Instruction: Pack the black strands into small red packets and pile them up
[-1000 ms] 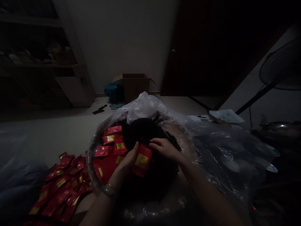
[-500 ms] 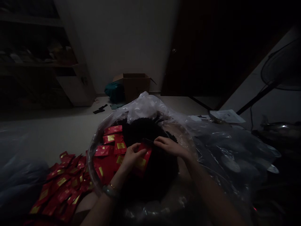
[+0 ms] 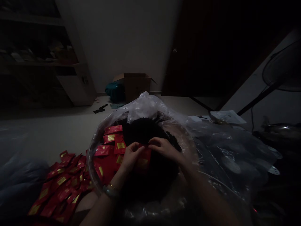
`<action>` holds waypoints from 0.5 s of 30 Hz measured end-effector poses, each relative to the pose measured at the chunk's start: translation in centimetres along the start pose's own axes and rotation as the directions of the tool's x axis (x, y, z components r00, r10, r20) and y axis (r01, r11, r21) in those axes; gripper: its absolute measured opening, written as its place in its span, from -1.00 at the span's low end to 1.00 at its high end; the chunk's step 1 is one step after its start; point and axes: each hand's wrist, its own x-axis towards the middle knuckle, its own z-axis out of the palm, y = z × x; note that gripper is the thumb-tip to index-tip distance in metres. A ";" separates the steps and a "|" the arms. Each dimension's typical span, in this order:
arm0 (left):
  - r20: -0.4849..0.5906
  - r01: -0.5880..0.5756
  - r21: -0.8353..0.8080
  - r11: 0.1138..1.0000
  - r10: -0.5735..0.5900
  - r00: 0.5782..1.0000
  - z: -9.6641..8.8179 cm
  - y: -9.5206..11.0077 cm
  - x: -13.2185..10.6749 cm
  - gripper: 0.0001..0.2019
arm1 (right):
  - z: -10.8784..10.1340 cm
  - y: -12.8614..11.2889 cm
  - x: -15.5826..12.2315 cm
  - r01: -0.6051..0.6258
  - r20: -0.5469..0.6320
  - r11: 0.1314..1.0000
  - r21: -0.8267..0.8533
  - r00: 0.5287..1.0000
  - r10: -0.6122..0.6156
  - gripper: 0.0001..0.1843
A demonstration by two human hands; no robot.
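Note:
Both my hands hold one small red packet with a gold label [image 3: 144,158] over a heap of dark loose material [image 3: 143,130]. My left hand [image 3: 129,154] pinches its left top edge, fingers closed. My right hand [image 3: 164,148] pinches its right top edge, fingers closed. The heap lies in a round basin lined with clear plastic [image 3: 94,147]. More red packets [image 3: 113,141] lie inside the basin at its left side.
A pile of several red packets [image 3: 58,185] spreads on the floor at the lower left. Crumpled clear plastic [image 3: 223,147] covers the right. A cardboard box [image 3: 135,83] and a teal bag [image 3: 114,91] stand by the far wall. A fan [image 3: 282,72] stands at right.
The packet faced up in my left hand a second ago; now both hands have closed on its top edge and it has tilted so its gold label is dimmer.

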 end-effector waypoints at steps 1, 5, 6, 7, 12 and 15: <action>-0.004 -0.004 0.019 1.000 0.004 1.000 0.0 0.0 0.0 -0.69 | 0.7 -0.3 0.1 0.003 -0.007 0.999 0.033 1.000 -0.003 -0.79; 0.007 0.020 0.060 0.998 -0.020 1.000 0.0 -0.3 -0.1 -0.64 | 1.8 -1.1 0.0 -0.066 0.020 0.996 0.066 0.998 0.065 -0.83; 0.019 0.024 0.078 0.997 -0.026 0.999 0.0 -0.4 0.0 -0.64 | 1.4 -1.2 -0.1 -0.088 0.058 0.994 0.072 0.995 0.084 -0.83; 0.035 0.026 0.111 0.994 -0.030 0.999 0.0 -0.5 0.1 -0.63 | 0.8 -1.3 -0.2 -0.120 0.108 0.990 0.072 0.988 0.112 -0.83; 0.040 -0.067 0.546 0.835 0.054 0.998 -0.2 -1.1 0.4 -0.65 | -4.4 -1.5 -1.3 -0.292 0.201 0.942 -0.166 0.925 0.322 -0.88; 0.034 -0.105 0.860 0.500 0.150 0.988 -0.3 -1.1 0.2 -0.68 | -6.4 -2.4 -2.4 -0.259 -0.050 0.921 -0.290 0.965 0.256 -0.89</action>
